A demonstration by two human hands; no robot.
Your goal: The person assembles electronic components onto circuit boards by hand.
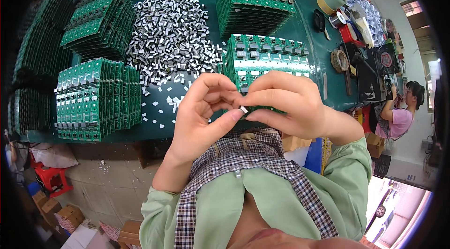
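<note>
My left hand (201,117) and my right hand (286,106) meet fingertip to fingertip over the near edge of a green table. Between the thumbs and forefingers sits one small white-and-grey component (243,109), pinched by both hands. Just behind my hands lies a green circuit board panel (267,56) with rows of mounted parts; my right hand covers its near edge. A large heap of the same small components (171,33) lies to the left of that panel, with loose pieces scattered toward my left hand.
Stacks of green circuit board panels stand at the left (96,99), far left (101,21) and back (255,3). Tape rolls (333,0) and tools crowd the right end of the table (309,33). Another person (398,113) works at the right.
</note>
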